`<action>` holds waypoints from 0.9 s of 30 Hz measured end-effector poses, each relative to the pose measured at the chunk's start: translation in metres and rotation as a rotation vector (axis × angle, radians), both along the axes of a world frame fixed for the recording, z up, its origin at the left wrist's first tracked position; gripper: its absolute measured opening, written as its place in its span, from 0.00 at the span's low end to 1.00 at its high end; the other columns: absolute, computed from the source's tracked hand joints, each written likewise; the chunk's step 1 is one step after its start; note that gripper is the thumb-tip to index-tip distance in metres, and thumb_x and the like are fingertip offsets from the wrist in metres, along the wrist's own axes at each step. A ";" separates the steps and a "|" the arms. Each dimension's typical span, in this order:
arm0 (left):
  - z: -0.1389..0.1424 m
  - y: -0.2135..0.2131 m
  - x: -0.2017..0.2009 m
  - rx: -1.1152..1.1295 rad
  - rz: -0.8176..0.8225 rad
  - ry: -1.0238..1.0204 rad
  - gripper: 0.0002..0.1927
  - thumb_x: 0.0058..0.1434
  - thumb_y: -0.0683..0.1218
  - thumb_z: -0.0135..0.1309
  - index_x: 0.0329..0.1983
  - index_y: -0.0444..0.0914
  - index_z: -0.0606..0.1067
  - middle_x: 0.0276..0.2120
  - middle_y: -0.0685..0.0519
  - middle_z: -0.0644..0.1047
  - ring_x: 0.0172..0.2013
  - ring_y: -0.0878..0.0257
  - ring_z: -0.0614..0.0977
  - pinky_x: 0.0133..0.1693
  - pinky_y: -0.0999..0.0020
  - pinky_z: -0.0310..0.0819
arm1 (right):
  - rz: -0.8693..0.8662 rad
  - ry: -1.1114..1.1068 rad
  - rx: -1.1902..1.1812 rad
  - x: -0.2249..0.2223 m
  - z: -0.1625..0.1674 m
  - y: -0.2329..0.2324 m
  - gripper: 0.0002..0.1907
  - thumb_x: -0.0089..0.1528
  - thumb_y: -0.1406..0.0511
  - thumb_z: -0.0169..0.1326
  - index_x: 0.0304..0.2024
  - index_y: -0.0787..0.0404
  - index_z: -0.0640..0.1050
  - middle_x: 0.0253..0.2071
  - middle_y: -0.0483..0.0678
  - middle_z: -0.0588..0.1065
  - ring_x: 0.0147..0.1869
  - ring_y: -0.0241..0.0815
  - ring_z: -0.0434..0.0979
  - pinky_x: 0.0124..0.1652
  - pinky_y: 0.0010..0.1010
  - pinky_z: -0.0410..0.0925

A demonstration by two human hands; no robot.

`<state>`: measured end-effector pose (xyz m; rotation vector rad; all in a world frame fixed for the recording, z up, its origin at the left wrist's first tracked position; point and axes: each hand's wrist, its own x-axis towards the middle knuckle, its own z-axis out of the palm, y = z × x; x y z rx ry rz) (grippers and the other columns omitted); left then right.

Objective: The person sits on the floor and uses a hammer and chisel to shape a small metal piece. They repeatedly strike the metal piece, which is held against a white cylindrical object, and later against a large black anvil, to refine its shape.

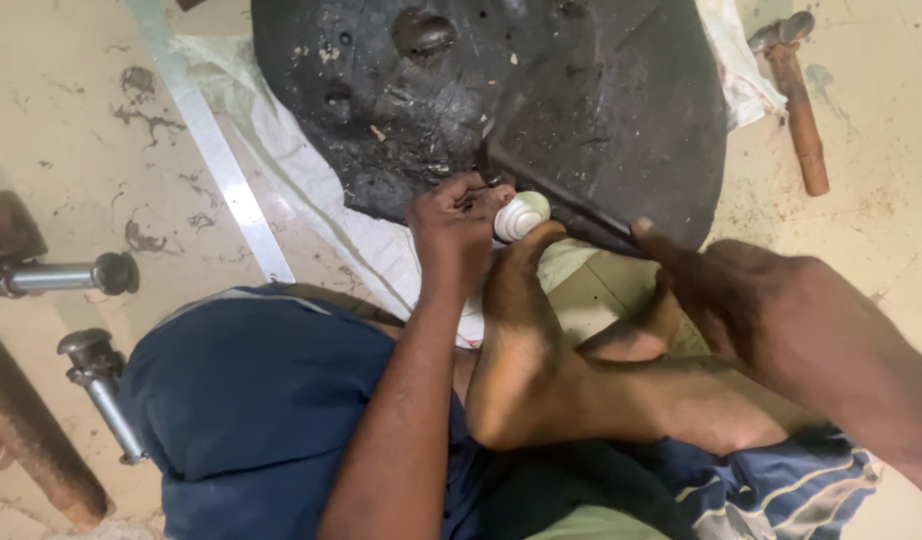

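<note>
1. From my head view, the left hand (453,232) is clenched around a small white ridged shell-like piece (522,215); its fingers cover the piece's left side, so I cannot see the whole shape.
2. The piece sits at the near edge of a big dark, grimy slab (501,100), and a bare foot (516,320) presses its toes against the piece from below.
3. The right hand (726,290) grips the near end of a long dark metal tool (551,195); the handle end is buried in the fist, and I cannot make out how the fingers wrap it.
4. The tool's far end lies just above the white piece, near the left fingers; against the black slab its tip is hard to separate, so I cannot tell whether it touches the piece.
5. The slab's top is cut off by the frame. It rests on a pale woven sack (311,190), mostly hidden beneath it.
6. A hammer (796,95) with a rusty handle lies on the floor to the upper right, well apart from both hands.
7. At the left, two metal pipes with knobbed ends (76,275) and a rusty bar (31,430) run out of view.
8. Blue cloth (251,400) over the knee blocks the lower left floor, and the left forearm crosses the leg.
</note>
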<state>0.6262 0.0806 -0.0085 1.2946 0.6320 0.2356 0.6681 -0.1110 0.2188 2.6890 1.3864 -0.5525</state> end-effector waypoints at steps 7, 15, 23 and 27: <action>-0.010 0.000 0.002 -0.082 0.006 -0.079 0.08 0.61 0.38 0.62 0.42 0.29 0.82 0.33 0.49 0.85 0.33 0.69 0.85 0.38 0.75 0.79 | -0.265 -0.046 0.171 -0.006 0.002 -0.008 0.25 0.62 0.66 0.55 0.63 0.56 0.75 0.28 0.49 0.74 0.27 0.39 0.73 0.26 0.35 0.67; -0.011 0.004 0.003 0.068 -0.028 -0.064 0.08 0.60 0.39 0.63 0.41 0.30 0.83 0.31 0.50 0.86 0.32 0.70 0.85 0.36 0.75 0.79 | -0.297 -0.083 0.150 -0.006 -0.004 -0.012 0.28 0.64 0.69 0.59 0.68 0.57 0.75 0.29 0.47 0.75 0.25 0.37 0.74 0.27 0.33 0.66; -0.004 0.008 0.008 0.112 -0.057 -0.125 0.08 0.60 0.38 0.61 0.42 0.31 0.83 0.33 0.50 0.86 0.33 0.70 0.84 0.38 0.75 0.80 | -0.206 -0.062 0.211 -0.006 -0.019 -0.030 0.30 0.60 0.71 0.60 0.66 0.59 0.74 0.26 0.48 0.74 0.25 0.38 0.72 0.25 0.33 0.66; -0.003 0.010 0.007 0.257 -0.073 -0.064 0.07 0.59 0.39 0.64 0.39 0.32 0.83 0.30 0.50 0.85 0.29 0.69 0.84 0.35 0.74 0.79 | -0.266 0.066 0.214 -0.007 -0.027 -0.039 0.33 0.57 0.73 0.60 0.66 0.59 0.72 0.26 0.46 0.74 0.24 0.36 0.73 0.25 0.32 0.67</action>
